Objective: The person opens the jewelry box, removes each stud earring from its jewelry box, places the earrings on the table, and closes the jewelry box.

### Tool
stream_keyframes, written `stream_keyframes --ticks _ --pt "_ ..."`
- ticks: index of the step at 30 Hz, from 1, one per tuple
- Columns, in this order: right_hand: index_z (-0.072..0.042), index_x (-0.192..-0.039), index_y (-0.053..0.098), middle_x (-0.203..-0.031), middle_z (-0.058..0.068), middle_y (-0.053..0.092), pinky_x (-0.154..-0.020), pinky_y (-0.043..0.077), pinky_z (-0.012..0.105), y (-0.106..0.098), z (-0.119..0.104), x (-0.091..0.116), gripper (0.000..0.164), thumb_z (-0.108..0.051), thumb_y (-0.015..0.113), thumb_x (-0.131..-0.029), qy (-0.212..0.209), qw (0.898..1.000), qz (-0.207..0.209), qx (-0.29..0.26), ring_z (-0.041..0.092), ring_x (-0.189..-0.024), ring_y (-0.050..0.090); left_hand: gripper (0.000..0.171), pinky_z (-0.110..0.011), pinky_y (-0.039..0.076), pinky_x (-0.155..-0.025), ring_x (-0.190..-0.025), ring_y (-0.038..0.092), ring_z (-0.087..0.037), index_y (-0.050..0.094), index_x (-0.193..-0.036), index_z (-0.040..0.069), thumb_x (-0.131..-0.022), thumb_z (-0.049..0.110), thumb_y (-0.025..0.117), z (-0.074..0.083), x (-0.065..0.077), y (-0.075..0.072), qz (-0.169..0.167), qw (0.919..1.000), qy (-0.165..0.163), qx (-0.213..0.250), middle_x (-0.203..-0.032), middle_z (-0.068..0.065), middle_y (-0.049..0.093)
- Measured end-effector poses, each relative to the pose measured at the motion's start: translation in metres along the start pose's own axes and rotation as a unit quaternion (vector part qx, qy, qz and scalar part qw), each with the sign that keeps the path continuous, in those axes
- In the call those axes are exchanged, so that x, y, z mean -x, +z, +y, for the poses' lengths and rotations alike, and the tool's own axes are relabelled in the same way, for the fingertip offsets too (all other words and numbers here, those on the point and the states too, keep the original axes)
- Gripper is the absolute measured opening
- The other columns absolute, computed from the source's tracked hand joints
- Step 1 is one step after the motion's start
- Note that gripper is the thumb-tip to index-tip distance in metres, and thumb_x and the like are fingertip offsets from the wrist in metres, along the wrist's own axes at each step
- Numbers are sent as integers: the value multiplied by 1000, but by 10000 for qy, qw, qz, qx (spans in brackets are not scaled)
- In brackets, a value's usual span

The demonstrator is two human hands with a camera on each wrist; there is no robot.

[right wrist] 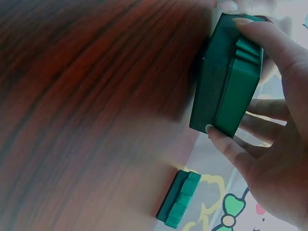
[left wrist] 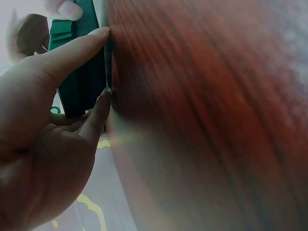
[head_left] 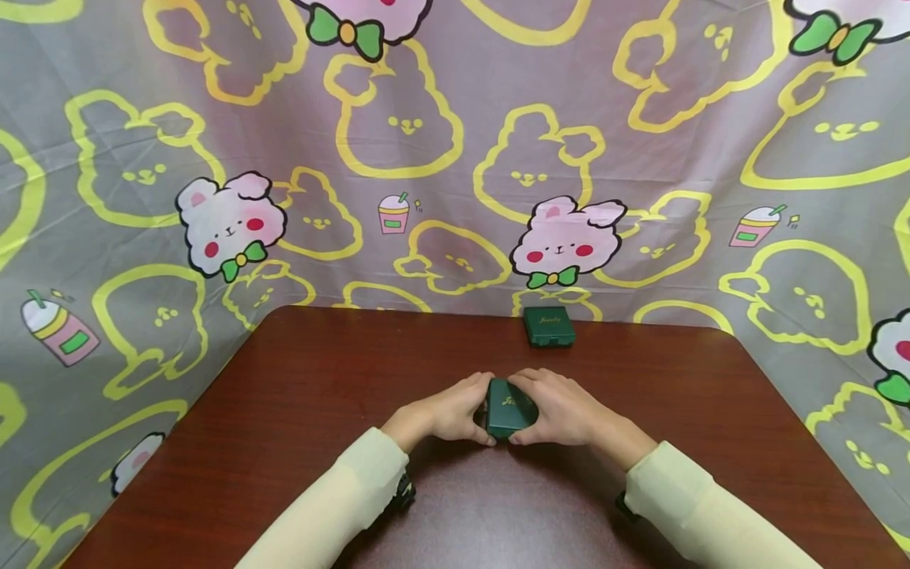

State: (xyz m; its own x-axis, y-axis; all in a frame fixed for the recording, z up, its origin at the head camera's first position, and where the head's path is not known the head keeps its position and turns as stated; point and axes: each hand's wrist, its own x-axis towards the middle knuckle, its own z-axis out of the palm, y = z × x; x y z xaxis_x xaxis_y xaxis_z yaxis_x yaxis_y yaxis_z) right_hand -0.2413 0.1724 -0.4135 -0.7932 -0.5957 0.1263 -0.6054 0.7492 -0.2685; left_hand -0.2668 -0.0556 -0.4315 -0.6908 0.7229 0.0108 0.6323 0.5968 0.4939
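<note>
Head view: at the middle of a brown table (head_left: 298, 395), a person's left hand (head_left: 455, 408) and right hand (head_left: 564, 408) clamp a green box (head_left: 503, 420) from both sides, thumbs at its near side. A second box (head_left: 549, 325) sits by the table's far edge, before a cartoon-patterned cloth (head_left: 462, 213). Left wrist view: the left hand grips the green box close to the table; contact is unclear. Right wrist view: the right hand grips it too; the second box is at the table's edge.

Green box (head_left: 508, 415), gold lettering (head_left: 509, 401); red-brown, wood-grained table (head_left: 306, 379).
</note>
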Motion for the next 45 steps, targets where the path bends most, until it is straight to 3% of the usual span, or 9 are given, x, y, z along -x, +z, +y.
stream_keyframes --ticks 21,45 --pt "-6 -139 59 -134 8 61 -87 52 44 0 5 -1 86 -54 86 -74 109 9991 -176 -383 22 -112 59 80 -28 45 -98 -107 51 -13 44 -136 9 -76 28 93 1 1 1 -5 9999 -137 -2 -117 0 51" --pt "-6 -140 58 -137 9 60 -92 51 47 -2 2 1 86 -52 87 -73 97 9999 2 -126 26 -118 59 76 -27 44 -94 -103 49 -13 47 -130 9 -73 25 95 -1 -2 2 119 9999 -25 73 -112 1 50"
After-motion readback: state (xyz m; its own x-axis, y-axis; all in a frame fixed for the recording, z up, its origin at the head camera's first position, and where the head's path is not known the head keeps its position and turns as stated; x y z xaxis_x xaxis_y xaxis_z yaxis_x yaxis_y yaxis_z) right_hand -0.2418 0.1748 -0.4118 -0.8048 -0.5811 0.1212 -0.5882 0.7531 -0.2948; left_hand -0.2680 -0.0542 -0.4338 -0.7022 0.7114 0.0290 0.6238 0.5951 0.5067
